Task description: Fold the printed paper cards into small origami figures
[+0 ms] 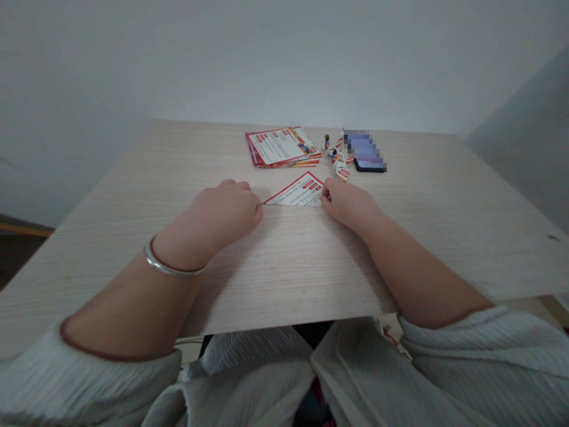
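A printed paper sheet, white with a red border and folded into a triangle, lies on the table between my hands. Its long edge faces me and its peak points away. My left hand, closed with curled fingers, is at the sheet's left corner; its fingertips are mostly hidden under the hand. At the opposite corner, my right hand pinches the paper between thumb and fingers.
Behind the folded sheet is a stack of similar printed sheets. Right of the stack lie folded, twisted paper pieces, beside a phone. The pale wooden table meets a wall at its far edge.
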{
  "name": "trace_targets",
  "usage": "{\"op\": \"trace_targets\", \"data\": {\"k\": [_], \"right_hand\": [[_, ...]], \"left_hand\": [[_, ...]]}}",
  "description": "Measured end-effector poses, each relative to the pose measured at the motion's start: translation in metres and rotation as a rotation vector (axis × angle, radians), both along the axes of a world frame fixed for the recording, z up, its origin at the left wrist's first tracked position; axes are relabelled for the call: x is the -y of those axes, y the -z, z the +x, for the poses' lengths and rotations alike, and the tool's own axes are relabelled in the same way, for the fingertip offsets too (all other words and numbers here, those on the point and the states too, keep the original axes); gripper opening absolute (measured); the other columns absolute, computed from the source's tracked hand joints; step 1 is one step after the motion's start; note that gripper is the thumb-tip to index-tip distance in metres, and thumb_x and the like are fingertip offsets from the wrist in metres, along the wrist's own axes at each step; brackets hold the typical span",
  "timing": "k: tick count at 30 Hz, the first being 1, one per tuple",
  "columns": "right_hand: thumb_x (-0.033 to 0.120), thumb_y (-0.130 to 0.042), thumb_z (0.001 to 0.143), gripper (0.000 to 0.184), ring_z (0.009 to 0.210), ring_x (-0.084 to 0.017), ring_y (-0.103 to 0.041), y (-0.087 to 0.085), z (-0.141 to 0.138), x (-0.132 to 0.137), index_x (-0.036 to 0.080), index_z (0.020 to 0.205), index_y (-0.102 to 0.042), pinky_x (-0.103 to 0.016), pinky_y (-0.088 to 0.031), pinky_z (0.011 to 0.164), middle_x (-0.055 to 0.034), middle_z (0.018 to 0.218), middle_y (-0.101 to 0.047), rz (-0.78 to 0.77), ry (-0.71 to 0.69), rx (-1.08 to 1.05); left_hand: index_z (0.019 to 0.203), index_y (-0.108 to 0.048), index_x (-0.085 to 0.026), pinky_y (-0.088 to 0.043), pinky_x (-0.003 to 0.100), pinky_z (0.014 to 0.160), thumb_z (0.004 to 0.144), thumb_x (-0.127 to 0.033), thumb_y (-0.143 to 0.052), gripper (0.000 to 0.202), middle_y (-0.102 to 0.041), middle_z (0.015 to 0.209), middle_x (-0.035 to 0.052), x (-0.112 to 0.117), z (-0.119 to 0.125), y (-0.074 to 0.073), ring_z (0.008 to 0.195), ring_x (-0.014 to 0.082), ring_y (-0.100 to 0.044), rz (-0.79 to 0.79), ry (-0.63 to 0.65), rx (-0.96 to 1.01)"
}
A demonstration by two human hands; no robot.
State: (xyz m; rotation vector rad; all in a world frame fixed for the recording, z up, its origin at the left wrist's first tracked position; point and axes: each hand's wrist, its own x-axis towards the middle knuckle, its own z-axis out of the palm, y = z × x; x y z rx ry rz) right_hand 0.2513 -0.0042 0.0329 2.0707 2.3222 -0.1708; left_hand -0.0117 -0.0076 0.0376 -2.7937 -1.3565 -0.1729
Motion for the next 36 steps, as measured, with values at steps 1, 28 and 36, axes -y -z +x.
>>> {"op": "trace_targets", "data": {"k": [1, 28, 36], "right_hand": [[0.029, -0.043, 0.105, 0.029, 0.104, -0.031, -0.075, 0.0, 0.0, 0.0, 0.02, 0.122, -0.065, -0.034, -0.044, 0.067, -0.0169, 0.115, -0.079, 0.002, 0.001, -0.003], [0.024, -0.057, 0.095, 0.021, 0.104, -0.025, -0.069, 0.003, -0.014, 0.009, 0.021, 0.102, -0.076, -0.034, -0.045, 0.09, -0.0074, 0.111, -0.081, 0.261, -0.307, -0.266], [0.027, -0.056, 0.093, 0.02, 0.105, -0.026, -0.067, -0.005, -0.024, 0.019, 0.021, 0.101, -0.073, -0.035, -0.044, 0.093, -0.0087, 0.106, -0.079, 0.344, -0.324, -0.275]], "left_hand": [[0.07, -0.061, -0.017, -0.043, 0.036, 0.074, 0.1, -0.021, -0.05, 0.032, -0.058, 0.069, 0.0054, 0.0, 0.0, -0.003, 0.067, 0.017, -0.051, -0.002, -0.078, -0.073], [0.103, -0.078, -0.017, -0.047, 0.039, 0.07, 0.103, -0.029, -0.048, 0.032, -0.08, 0.09, 0.0122, 0.002, 0.036, -0.001, 0.082, 0.0297, -0.076, 0.159, -0.027, -0.074], [0.098, -0.076, -0.014, -0.048, 0.039, 0.074, 0.105, -0.024, -0.045, 0.033, -0.075, 0.087, 0.0118, 0.009, 0.042, -0.005, 0.084, 0.0265, -0.07, 0.236, 0.103, 0.106]]}}
